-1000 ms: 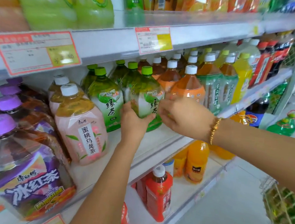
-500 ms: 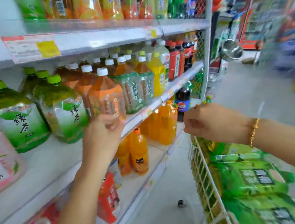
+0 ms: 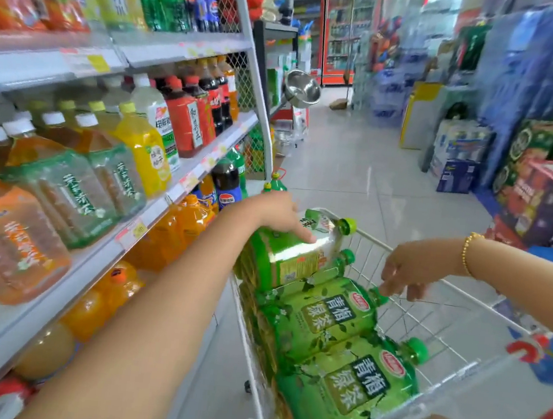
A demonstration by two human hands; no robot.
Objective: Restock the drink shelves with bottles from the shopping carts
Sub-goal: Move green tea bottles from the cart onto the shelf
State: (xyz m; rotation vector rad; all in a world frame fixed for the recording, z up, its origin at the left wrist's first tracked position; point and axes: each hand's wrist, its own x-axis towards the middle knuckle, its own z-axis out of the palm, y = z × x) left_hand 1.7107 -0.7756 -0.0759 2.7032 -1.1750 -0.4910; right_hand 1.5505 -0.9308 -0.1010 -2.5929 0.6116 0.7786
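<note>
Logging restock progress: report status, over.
Left hand grips top green tea bottle in cart. Right hand open, hovering over cart. Nothing atop that bottle.

Glossy plastic bottles (image 3: 335, 312); white wire cart (image 3: 398, 275); shiny tiled floor (image 3: 358, 170).
</note>
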